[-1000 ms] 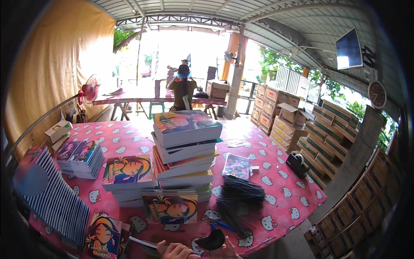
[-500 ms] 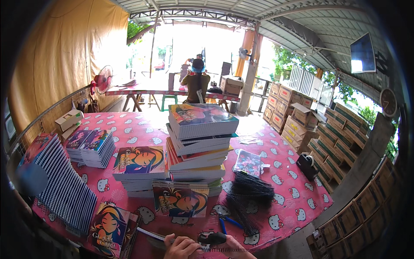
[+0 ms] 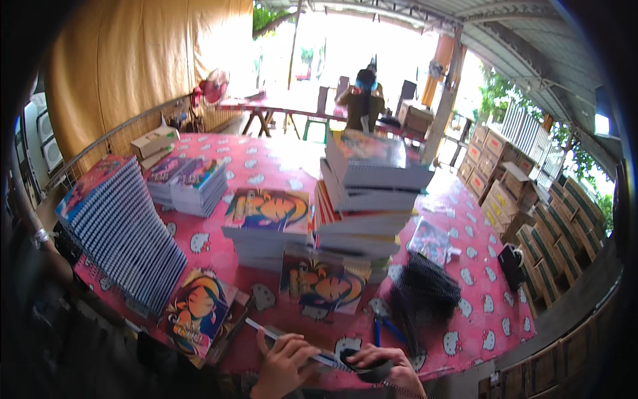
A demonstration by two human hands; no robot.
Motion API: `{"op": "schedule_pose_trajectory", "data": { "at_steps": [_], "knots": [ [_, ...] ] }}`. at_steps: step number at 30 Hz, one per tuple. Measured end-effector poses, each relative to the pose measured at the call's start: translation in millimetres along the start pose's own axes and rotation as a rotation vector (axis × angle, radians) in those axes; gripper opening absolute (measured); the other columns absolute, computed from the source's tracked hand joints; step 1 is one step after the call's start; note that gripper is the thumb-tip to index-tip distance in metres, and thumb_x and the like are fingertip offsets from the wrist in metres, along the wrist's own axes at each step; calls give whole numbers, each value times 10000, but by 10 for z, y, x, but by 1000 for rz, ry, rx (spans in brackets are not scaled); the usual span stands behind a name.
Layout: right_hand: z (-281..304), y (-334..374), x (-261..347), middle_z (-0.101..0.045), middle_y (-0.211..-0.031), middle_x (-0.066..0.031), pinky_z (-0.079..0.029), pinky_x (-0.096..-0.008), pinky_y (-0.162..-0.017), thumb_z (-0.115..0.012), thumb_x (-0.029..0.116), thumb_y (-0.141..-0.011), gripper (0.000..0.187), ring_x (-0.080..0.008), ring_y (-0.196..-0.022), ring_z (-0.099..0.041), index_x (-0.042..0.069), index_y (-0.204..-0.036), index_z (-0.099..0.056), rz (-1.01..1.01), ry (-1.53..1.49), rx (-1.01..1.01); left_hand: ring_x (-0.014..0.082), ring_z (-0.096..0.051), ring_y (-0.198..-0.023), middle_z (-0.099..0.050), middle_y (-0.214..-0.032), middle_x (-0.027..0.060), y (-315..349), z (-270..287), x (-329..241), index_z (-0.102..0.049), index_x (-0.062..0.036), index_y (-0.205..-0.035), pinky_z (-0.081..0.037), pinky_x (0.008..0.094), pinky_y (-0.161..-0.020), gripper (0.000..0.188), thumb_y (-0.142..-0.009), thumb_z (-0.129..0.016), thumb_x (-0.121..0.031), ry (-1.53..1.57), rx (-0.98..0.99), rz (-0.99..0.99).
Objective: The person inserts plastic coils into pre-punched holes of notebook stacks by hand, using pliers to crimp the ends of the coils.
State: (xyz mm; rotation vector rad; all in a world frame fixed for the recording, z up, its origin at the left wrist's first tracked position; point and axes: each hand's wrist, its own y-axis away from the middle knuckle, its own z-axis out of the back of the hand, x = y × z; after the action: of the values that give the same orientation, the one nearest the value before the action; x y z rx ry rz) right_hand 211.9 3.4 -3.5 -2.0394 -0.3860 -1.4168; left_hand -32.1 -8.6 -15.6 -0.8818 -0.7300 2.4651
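Note:
Near the table's front edge, my left hand point(image 3: 286, 362) grips a thin notebook point(image 3: 260, 330) seen almost edge-on, its fingers bent over the top. My right hand point(image 3: 397, 367) closes on a black rounded object point(image 3: 373, 372) at the notebook's right end; its exact kind is unclear. A dark spiral coil point(image 3: 403, 391) trails below the right hand. Beyond that hand lie blue-handled pliers point(image 3: 379, 329) and a heap of black binding coils point(image 3: 432, 282). An illustrated notebook point(image 3: 325, 282) rests in front of the tall stacks, and others point(image 3: 198, 314) lie left of my left hand.
A tall leaning stack of spiral-bound notebooks point(image 3: 126, 233) stands at the left. Unbound stacks point(image 3: 372, 193) rise mid-table on the pink patterned tablecloth point(image 3: 199, 243). A black tape dispenser point(image 3: 512, 266) sits at the right edge. Cartons point(image 3: 558, 233) stand beyond; a person point(image 3: 362, 103) sits at the far table.
The view has swung left and down, so the scene sits farther right. Both hands show more fully, and the right fingers now lie over the black object at the notebook's end.

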Motion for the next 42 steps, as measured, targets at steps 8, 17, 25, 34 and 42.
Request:
{"op": "schedule_pose_trajectory", "data": {
  "at_steps": [8,17,25,34,42],
  "knots": [
    [63,-217,-47,-662,-1086,-158,-381,-369,-943,-712,371,-756,450,-236,-1018,-568,-3,-1004,-685,-53,18,84,159,-573,-961,-612,-886,-41,-6,-34,57,-637,-179,-973,-18,570,-1108,359,-653,-781,-256,83,43,89],
    [129,-414,-46,-640,-1115,-197,-447,-370,-878,-683,445,-767,564,-244,-1004,-592,-65,-1007,-659,-411,364,-103,140,-576,-953,-626,-893,-39,-67,-40,51,-573,-158,-1149,0,546,-1113,577,-639,-811,-287,120,26,100],
    [100,-509,-167,-649,-1097,-186,-415,-381,-923,-648,465,-795,578,-259,-1041,-576,-56,-1044,-652,-323,519,-25,141,-579,-970,-635,-878,-48,-54,-20,50,-493,-130,-1262,-13,529,-1113,687,-659,-808,-233,189,45,128],
    [239,-477,-422,-650,-1110,-107,-448,-324,-891,-646,342,-857,412,-201,-1013,-589,4,-1091,-648,-442,600,-76,222,-588,-1055,-625,-1099,44,26,-52,142,-412,-100,-1301,-71,535,-1113,787,-648,-827,-240,163,-23,65],
    [161,-559,-382,-616,-1178,-129,-401,-351,-969,-609,401,-877,508,-199,-1104,-547,-33,-1141,-612,-322,335,-24,331,-323,-1321,-313,-1418,198,68,-88,286,-221,-9,-1403,-145,478,-1121,1121,-563,-871,-367,190,-422,190]
  ]
}}
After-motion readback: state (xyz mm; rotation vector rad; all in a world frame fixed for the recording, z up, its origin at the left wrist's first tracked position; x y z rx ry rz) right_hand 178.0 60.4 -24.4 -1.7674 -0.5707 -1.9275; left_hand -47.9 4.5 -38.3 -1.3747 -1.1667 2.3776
